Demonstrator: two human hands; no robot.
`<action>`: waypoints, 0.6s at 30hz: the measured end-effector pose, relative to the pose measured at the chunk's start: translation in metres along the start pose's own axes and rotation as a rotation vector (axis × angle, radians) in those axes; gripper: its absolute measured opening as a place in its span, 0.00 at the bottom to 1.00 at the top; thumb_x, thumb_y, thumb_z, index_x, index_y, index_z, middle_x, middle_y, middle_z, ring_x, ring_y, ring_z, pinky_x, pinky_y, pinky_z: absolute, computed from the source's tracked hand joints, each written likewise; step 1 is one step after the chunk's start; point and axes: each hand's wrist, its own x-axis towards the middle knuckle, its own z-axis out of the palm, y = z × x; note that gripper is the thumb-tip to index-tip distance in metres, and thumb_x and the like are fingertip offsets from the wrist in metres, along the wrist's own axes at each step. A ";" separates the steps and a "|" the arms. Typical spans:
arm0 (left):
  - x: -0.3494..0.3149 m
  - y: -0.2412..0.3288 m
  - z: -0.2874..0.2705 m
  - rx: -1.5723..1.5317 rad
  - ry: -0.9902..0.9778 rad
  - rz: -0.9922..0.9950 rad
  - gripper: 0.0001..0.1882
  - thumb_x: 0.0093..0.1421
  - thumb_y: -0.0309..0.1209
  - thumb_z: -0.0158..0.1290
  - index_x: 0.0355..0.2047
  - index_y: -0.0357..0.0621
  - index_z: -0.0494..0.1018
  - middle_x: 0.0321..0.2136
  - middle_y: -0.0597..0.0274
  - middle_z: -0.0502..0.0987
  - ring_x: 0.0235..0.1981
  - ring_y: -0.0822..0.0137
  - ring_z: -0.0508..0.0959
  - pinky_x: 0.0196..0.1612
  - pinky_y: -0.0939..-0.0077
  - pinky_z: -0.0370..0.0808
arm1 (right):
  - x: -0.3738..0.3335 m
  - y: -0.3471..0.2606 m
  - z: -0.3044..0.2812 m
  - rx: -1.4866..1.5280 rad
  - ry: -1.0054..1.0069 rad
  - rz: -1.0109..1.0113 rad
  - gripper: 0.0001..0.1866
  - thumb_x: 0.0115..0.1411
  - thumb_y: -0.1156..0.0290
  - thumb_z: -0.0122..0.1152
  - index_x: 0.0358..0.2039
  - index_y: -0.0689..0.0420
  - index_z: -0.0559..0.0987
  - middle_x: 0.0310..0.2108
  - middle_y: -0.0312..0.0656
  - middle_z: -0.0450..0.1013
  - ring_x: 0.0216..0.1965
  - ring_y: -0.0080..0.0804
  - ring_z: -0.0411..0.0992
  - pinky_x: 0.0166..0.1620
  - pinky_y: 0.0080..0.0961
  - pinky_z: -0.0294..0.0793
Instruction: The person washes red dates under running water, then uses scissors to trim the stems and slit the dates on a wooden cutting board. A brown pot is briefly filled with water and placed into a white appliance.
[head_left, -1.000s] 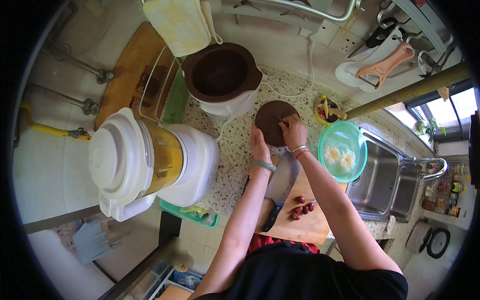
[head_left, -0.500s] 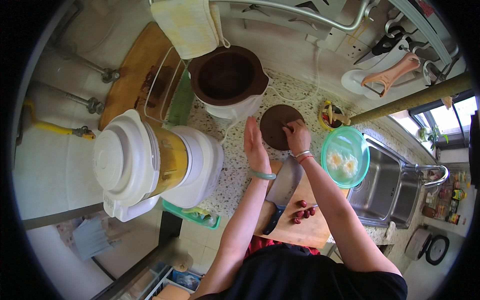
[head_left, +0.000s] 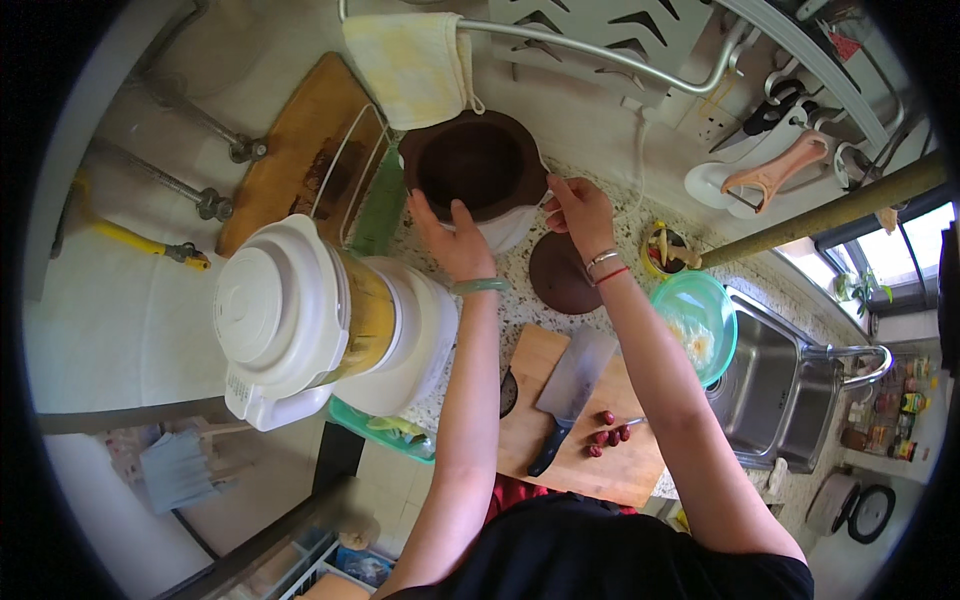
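The brown-rimmed pot [head_left: 470, 165] stands on the counter [head_left: 516, 285], a towel [head_left: 408, 70] hanging close above; the left hand [head_left: 460, 243] spreads open at its near side, the right hand [head_left: 583, 212] curls at its right edge, grip impossible to tell; a lid [head_left: 565, 278] and blender [head_left: 365, 325] crowd nearby

Blender [head_left: 285, 305], white, amber jug [head_left: 368, 312]. Towel [head_left: 412, 68], pale yellow checked, hung over metal rail [head_left: 600, 56]. Sink [head_left: 758, 372], steel, with curved tap [head_left: 845, 351]. Peeler [head_left: 795, 160], peach-handled, hanging. Plant [head_left: 860, 290], green, by window [head_left: 926, 235].
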 end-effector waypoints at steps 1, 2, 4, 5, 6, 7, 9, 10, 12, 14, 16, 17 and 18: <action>0.000 0.002 0.000 0.021 -0.008 -0.002 0.28 0.62 0.28 0.47 0.62 0.37 0.55 0.65 0.44 0.50 0.66 0.51 0.51 0.65 0.62 0.49 | 0.003 -0.003 0.003 -0.035 -0.001 0.007 0.17 0.57 0.62 0.62 0.31 0.65 0.74 0.19 0.39 0.73 0.14 0.22 0.69 0.18 0.17 0.69; -0.003 0.004 0.002 0.043 -0.015 -0.004 0.28 0.62 0.28 0.46 0.62 0.37 0.55 0.64 0.44 0.50 0.66 0.51 0.51 0.65 0.62 0.49 | 0.004 -0.004 0.004 -0.048 0.002 0.007 0.17 0.56 0.62 0.63 0.31 0.65 0.74 0.19 0.39 0.73 0.14 0.22 0.69 0.18 0.17 0.69; -0.003 0.005 0.000 0.049 -0.022 -0.002 0.28 0.62 0.27 0.46 0.62 0.37 0.54 0.64 0.43 0.50 0.66 0.51 0.51 0.65 0.62 0.48 | 0.005 -0.005 0.005 -0.076 0.008 0.016 0.17 0.56 0.62 0.64 0.33 0.65 0.73 0.19 0.40 0.73 0.13 0.22 0.69 0.16 0.18 0.68; -0.002 0.003 -0.001 0.031 -0.021 0.004 0.28 0.62 0.27 0.45 0.62 0.37 0.54 0.64 0.43 0.50 0.66 0.51 0.51 0.65 0.62 0.48 | 0.005 -0.005 0.006 -0.093 0.014 0.012 0.17 0.55 0.63 0.64 0.34 0.65 0.73 0.19 0.40 0.73 0.13 0.23 0.70 0.16 0.19 0.68; -0.001 0.001 -0.002 0.014 -0.020 0.010 0.28 0.63 0.27 0.45 0.62 0.37 0.54 0.64 0.43 0.51 0.66 0.51 0.51 0.65 0.62 0.48 | 0.003 -0.006 0.008 -0.111 0.019 0.011 0.17 0.55 0.63 0.64 0.35 0.65 0.72 0.19 0.40 0.74 0.13 0.24 0.70 0.15 0.20 0.69; 0.001 0.000 -0.003 0.005 -0.015 -0.008 0.28 0.62 0.27 0.45 0.62 0.37 0.54 0.64 0.44 0.51 0.66 0.51 0.51 0.65 0.62 0.48 | 0.001 -0.007 0.010 -0.128 0.025 0.009 0.18 0.54 0.64 0.65 0.36 0.65 0.72 0.19 0.41 0.74 0.13 0.24 0.71 0.15 0.20 0.69; 0.006 -0.004 -0.003 -0.016 -0.008 -0.043 0.28 0.62 0.26 0.45 0.62 0.37 0.54 0.64 0.44 0.51 0.65 0.51 0.52 0.65 0.62 0.48 | 0.001 -0.007 0.014 -0.162 0.033 -0.004 0.18 0.54 0.65 0.65 0.38 0.65 0.71 0.19 0.41 0.74 0.14 0.25 0.71 0.15 0.21 0.71; 0.007 -0.006 -0.003 -0.017 -0.012 -0.041 0.28 0.62 0.25 0.45 0.62 0.37 0.54 0.64 0.44 0.51 0.65 0.51 0.52 0.65 0.62 0.48 | 0.002 -0.007 0.014 -0.179 0.039 -0.010 0.19 0.54 0.66 0.65 0.39 0.66 0.71 0.19 0.41 0.74 0.14 0.26 0.72 0.15 0.22 0.71; 0.010 -0.008 -0.002 -0.020 -0.018 -0.037 0.29 0.61 0.24 0.46 0.62 0.37 0.54 0.64 0.44 0.52 0.65 0.51 0.52 0.65 0.62 0.48 | 0.004 -0.007 0.014 -0.190 0.019 0.008 0.19 0.54 0.67 0.65 0.40 0.66 0.70 0.19 0.42 0.74 0.14 0.26 0.73 0.16 0.22 0.72; 0.011 -0.010 0.000 -0.025 -0.013 -0.030 0.30 0.60 0.23 0.47 0.62 0.38 0.54 0.64 0.44 0.52 0.65 0.51 0.52 0.65 0.62 0.48 | 0.007 -0.007 0.013 -0.173 -0.012 0.033 0.20 0.54 0.68 0.65 0.41 0.66 0.70 0.19 0.43 0.74 0.15 0.27 0.73 0.16 0.23 0.73; 0.012 -0.012 0.003 -0.038 -0.007 -0.037 0.31 0.58 0.22 0.49 0.62 0.38 0.54 0.64 0.44 0.52 0.65 0.51 0.53 0.65 0.62 0.49 | 0.011 -0.007 0.011 -0.132 -0.048 0.062 0.21 0.53 0.68 0.65 0.42 0.67 0.69 0.19 0.44 0.74 0.15 0.28 0.73 0.16 0.23 0.73; 0.012 -0.012 0.005 -0.047 -0.003 -0.047 0.32 0.57 0.21 0.49 0.62 0.39 0.55 0.64 0.44 0.53 0.65 0.51 0.53 0.65 0.62 0.49 | 0.013 -0.007 0.010 -0.122 -0.062 0.077 0.21 0.54 0.68 0.65 0.42 0.67 0.69 0.19 0.44 0.74 0.15 0.28 0.73 0.16 0.23 0.73; 0.014 -0.016 0.006 -0.053 0.004 -0.053 0.33 0.56 0.20 0.50 0.62 0.39 0.55 0.64 0.44 0.53 0.65 0.51 0.53 0.65 0.63 0.49 | 0.014 -0.009 0.011 -0.109 -0.080 0.092 0.21 0.54 0.68 0.65 0.42 0.68 0.69 0.19 0.44 0.73 0.15 0.28 0.73 0.16 0.23 0.74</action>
